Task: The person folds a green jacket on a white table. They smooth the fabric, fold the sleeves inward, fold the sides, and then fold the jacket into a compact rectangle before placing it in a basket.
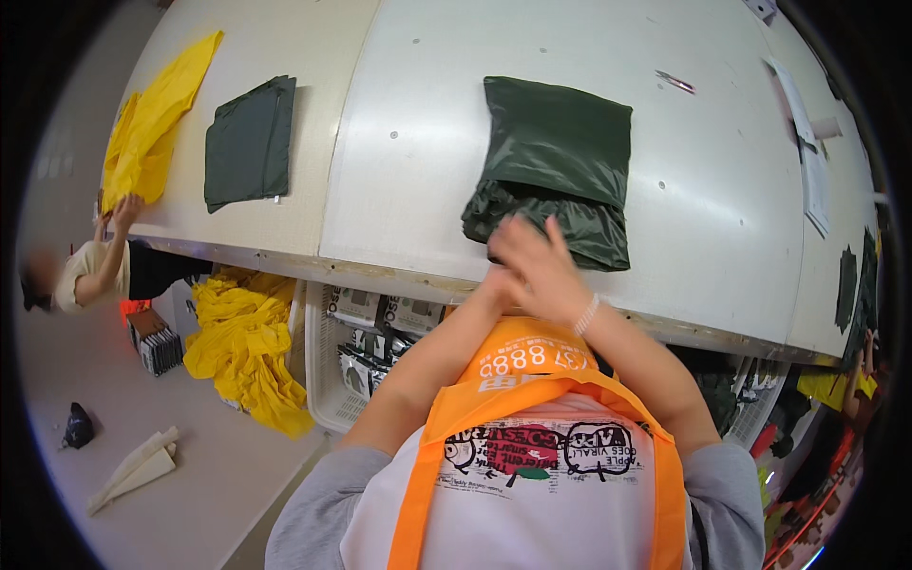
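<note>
A dark green, shiny bundle lies on the table in front of me. Its far part is flat and smooth like a pouch, while crumpled green material bulges at the near end. My right hand, with a pale band at the wrist, is at that near end; its fingers are spread and somewhat blurred. Under and beside it is my left hand, its fingers mostly hidden by the right one. Nothing shows held in the right hand.
A flat dark green piece and a yellow garment lie to the left, where a co-worker's hand touches the yellow one. Small snips lie far right. Below the table edge are a white crate of packages and a yellow heap.
</note>
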`<state>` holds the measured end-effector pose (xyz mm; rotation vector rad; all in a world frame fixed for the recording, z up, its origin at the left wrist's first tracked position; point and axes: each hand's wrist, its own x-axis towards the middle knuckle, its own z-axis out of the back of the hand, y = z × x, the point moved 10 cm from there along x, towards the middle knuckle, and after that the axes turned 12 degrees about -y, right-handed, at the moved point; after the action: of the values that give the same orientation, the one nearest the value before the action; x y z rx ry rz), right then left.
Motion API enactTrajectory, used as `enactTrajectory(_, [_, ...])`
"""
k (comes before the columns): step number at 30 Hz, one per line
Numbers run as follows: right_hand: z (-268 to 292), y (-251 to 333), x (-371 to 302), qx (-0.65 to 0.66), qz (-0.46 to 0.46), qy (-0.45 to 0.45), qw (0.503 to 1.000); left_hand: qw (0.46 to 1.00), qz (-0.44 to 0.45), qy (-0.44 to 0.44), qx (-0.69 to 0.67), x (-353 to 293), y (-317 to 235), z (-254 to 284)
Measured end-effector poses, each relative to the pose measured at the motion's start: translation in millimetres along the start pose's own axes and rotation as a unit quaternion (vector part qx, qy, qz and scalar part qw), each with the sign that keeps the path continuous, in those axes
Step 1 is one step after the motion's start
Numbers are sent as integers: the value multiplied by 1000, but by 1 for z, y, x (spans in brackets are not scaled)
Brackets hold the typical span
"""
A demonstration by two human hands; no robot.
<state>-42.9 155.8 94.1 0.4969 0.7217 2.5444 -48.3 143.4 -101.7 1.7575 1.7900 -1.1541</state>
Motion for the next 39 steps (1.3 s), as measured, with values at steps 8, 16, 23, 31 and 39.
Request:
enactTrajectory(8, [-11, -117, -107, 570, -437, -247, 650, 898, -206, 29, 387, -56, -47, -64])
enactTrajectory(16, [-2, -117, -75, 676, -409, -311, 528, 318, -502, 85, 800, -191, -69, -216])
enactTrajectory(23, [1, -114, -71, 657, -415, -279, 564, 18, -604, 161, 780, -139, -48, -224])
enactTrajectory(31, [28, -126, -57, 603, -414, -314, 605, 84, -650, 193, 730, -142, -64, -246])
enactTrajectory(39, [47, -126, -73, 557, -445, -306, 631, 188, -621, 201, 734, -137, -61, -257])
